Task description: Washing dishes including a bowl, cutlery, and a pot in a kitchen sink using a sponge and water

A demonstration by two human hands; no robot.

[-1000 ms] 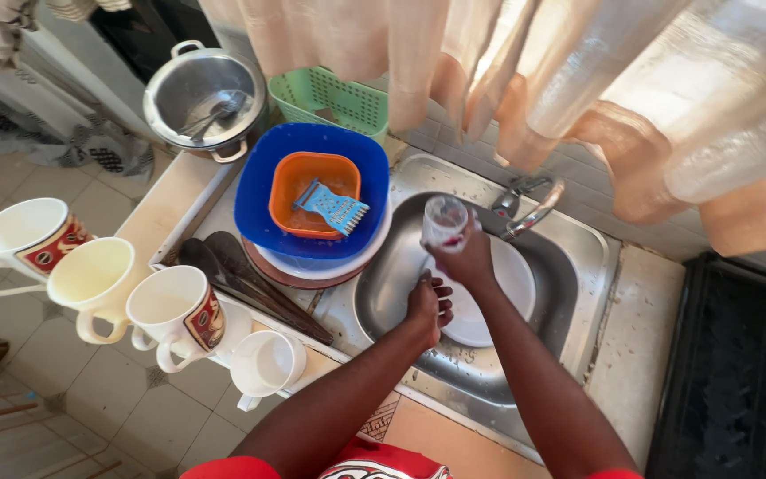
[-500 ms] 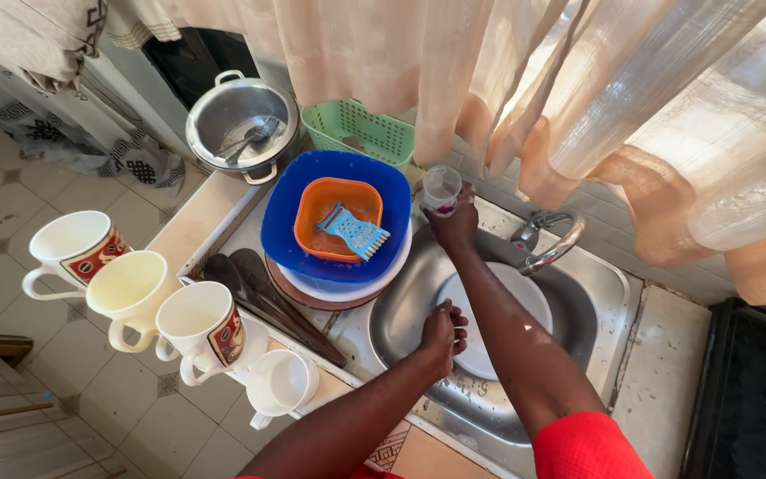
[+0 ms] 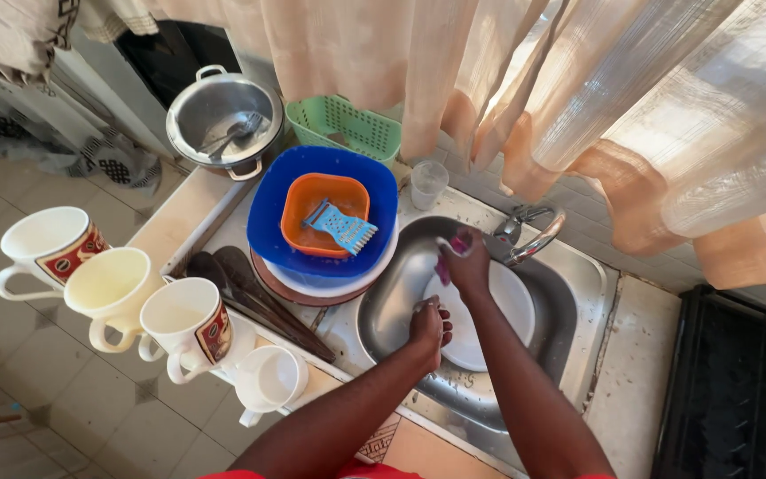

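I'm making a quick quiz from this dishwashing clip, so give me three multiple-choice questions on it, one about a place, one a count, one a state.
1. Where does the clear glass stand?
A. in the sink
B. on the counter behind the sink
C. in the green basket

2. How many mugs sit along the counter's left edge?
A. two
B. four
C. six

3. What is the right hand doing?
A. holding a pink item over the white plate
B. lifting the pot
C. resting open on the counter

Answers: 1 B, it stands beside the blue bowl, outside the basin. 2 B, four are lined up. 3 A, its fingers close on the pink thing above the plate.
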